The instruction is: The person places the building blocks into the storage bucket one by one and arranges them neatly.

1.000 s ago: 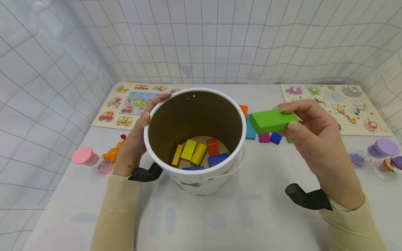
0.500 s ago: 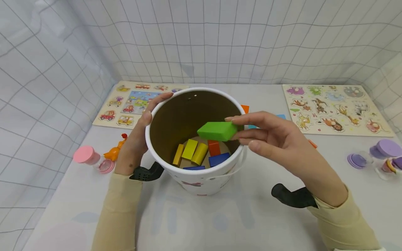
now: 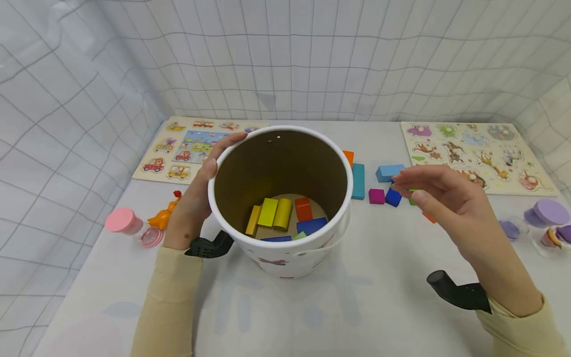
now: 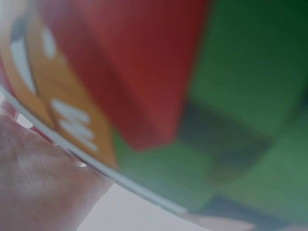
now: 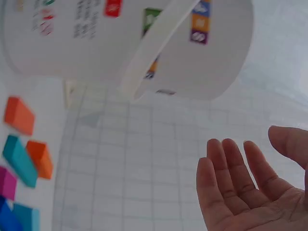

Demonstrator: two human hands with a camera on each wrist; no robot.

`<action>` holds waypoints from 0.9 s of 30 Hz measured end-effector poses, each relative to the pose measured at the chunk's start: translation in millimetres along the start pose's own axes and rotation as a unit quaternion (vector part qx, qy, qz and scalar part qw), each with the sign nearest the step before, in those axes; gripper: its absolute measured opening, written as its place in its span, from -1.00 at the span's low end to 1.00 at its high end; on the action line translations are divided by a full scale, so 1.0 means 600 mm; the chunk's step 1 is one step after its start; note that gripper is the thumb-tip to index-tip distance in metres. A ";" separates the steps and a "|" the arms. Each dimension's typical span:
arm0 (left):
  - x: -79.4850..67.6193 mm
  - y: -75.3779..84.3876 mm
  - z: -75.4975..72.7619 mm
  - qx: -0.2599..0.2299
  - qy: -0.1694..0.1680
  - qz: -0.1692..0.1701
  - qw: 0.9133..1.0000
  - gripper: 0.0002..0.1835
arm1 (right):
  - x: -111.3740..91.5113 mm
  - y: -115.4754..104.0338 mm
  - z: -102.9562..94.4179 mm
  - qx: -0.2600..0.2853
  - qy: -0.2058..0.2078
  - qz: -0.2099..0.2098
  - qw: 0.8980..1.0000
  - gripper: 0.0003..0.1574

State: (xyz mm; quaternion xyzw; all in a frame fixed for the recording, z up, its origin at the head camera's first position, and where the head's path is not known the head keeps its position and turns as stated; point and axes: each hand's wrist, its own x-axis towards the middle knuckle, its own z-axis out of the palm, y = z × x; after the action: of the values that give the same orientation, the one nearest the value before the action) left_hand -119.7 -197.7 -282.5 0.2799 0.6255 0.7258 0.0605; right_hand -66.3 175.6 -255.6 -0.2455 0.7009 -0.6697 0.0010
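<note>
A white bucket (image 3: 285,258) with printed pictures stands upright on the table, holding several coloured blocks, among them a yellow cylinder (image 3: 283,214), a red block (image 3: 303,209) and a blue block (image 3: 312,226). A green block (image 3: 300,235) shows partly above the near rim, its rest hidden. My left hand (image 3: 198,191) rests along the bucket's left outer wall, fingers extended by the rim. Right of the bucket, my right hand (image 3: 455,198) is held over the loose blocks, its fingers apart and holding nothing. A light blue block (image 3: 388,173) lies just beyond its fingertips.
Loose blocks lie right of the bucket, including a teal block (image 3: 358,181) and a magenta cube (image 3: 376,196). Puzzle boards (image 3: 156,148) lie at the back left and back right. An orange toy (image 3: 161,216), pink (image 3: 122,220) and purple (image 3: 546,213) lidded toys stand at the sides.
My right hand carried the green block left over the bucket, let it go inside, and moved back right to above the loose blocks. My left hand stayed at the bucket.
</note>
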 end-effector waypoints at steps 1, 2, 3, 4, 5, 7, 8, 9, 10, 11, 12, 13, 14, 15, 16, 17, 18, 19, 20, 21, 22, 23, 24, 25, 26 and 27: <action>0.000 0.000 0.000 0.001 0.002 -0.004 1.000 -0.23 | -0.006 0.010 -0.010 -0.036 0.007 0.016 0.999 -0.59; 0.000 0.000 0.000 0.000 0.001 -0.005 1.000 -0.23 | -0.011 0.021 -0.019 -0.082 0.013 0.032 0.996 -0.58; 0.000 0.000 -0.001 -0.002 -0.001 -0.004 1.000 -0.23 | -0.016 0.033 -0.029 -0.134 0.019 0.049 0.990 -0.57; 0.000 -0.001 -0.001 -0.003 0.000 -0.004 1.000 -0.23 | -0.022 0.046 -0.039 -0.190 0.022 0.070 0.979 -0.54; 0.000 -0.002 -0.002 -0.004 -0.001 -0.002 1.000 -0.23 | -0.027 0.058 -0.049 -0.239 0.021 0.097 0.966 -0.51; 0.000 -0.004 -0.003 -0.005 -0.003 0.002 1.000 -0.25 | -0.037 0.082 -0.069 -0.327 0.005 0.150 0.933 -0.41; 0.000 -0.005 -0.003 -0.006 -0.004 0.005 1.000 -0.25 | -0.041 0.094 -0.078 -0.356 -0.008 0.176 0.918 -0.35; 0.001 -0.007 -0.005 -0.007 -0.003 0.007 1.000 -0.26 | -0.045 0.105 -0.088 -0.374 -0.023 0.203 0.905 -0.28; 0.001 -0.008 -0.005 -0.008 -0.002 0.007 1.000 -0.26 | -0.048 0.114 -0.096 -0.384 -0.040 0.226 0.895 -0.22; 0.002 -0.010 -0.006 -0.011 -0.006 0.008 1.000 -0.26 | -0.052 0.123 -0.103 -0.388 -0.057 0.249 0.885 -0.16; 0.003 -0.011 -0.006 -0.011 -0.007 0.008 1.000 -0.26 | -0.054 0.132 -0.111 -0.395 -0.071 0.262 0.878 -0.11; 0.003 -0.010 -0.005 -0.013 -0.007 0.007 1.000 -0.26 | -0.057 0.140 -0.116 -0.400 -0.081 0.274 0.871 -0.07; 0.003 -0.010 -0.004 -0.013 -0.008 0.007 1.000 -0.26 | -0.059 0.148 -0.121 -0.402 -0.089 0.283 0.866 -0.04; 0.003 -0.009 -0.004 -0.014 -0.009 0.006 1.000 -0.26 | -0.061 0.155 -0.125 -0.404 -0.094 0.287 0.863 -0.02; 0.003 -0.007 -0.002 -0.012 -0.011 0.006 1.000 -0.26 | -0.063 0.161 -0.129 -0.407 -0.096 0.287 0.862 -0.01; 0.003 -0.006 -0.001 -0.010 -0.012 0.005 1.000 -0.26 | -0.065 0.167 -0.133 -0.411 -0.097 0.286 0.860 0.00; 0.003 -0.004 0.000 -0.009 -0.011 0.004 1.000 -0.26 | -0.066 0.173 -0.135 -0.413 -0.098 0.283 0.860 0.00; 0.002 -0.003 0.001 -0.008 -0.009 0.002 1.000 -0.25 | -0.068 0.177 -0.138 -0.414 -0.097 0.280 0.861 0.00; 0.001 -0.002 0.001 -0.005 -0.006 0.000 1.000 -0.25 | -0.070 0.181 -0.141 -0.416 -0.094 0.274 0.862 -0.02; 0.002 -0.002 0.001 -0.007 -0.005 -0.003 1.000 -0.25 | -0.071 0.183 -0.143 -0.418 -0.091 0.269 0.863 -0.03; 0.001 -0.002 0.001 -0.008 -0.004 -0.005 1.000 -0.24 | -0.072 0.186 -0.145 -0.421 -0.088 0.264 0.863 -0.05; 0.001 -0.002 0.000 -0.009 -0.002 -0.007 1.000 -0.23 | -0.073 0.188 -0.147 -0.424 -0.084 0.258 0.864 -0.07; 0.000 -0.002 0.000 -0.010 0.000 -0.008 1.000 -0.23 | -0.073 0.190 -0.149 -0.427 -0.080 0.252 0.865 -0.09; 0.000 -0.002 -0.001 -0.012 0.002 -0.010 1.000 -0.23 | -0.074 0.191 -0.150 -0.431 -0.076 0.245 0.865 -0.12; 0.000 -0.003 -0.002 -0.012 0.001 -0.008 1.000 -0.23 | -0.074 0.193 -0.151 -0.435 -0.071 0.240 0.865 -0.15; 0.001 -0.004 -0.003 -0.015 -0.001 -0.006 1.000 -0.23 | -0.074 0.194 -0.152 -0.438 -0.067 0.237 0.864 -0.19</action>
State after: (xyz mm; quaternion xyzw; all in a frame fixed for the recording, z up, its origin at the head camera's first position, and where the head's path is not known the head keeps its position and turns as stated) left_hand -121.6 -198.4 -284.8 0.2758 0.6163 0.7343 0.0694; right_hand -97.5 274.4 -370.3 -0.0917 0.9574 -0.2550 0.0992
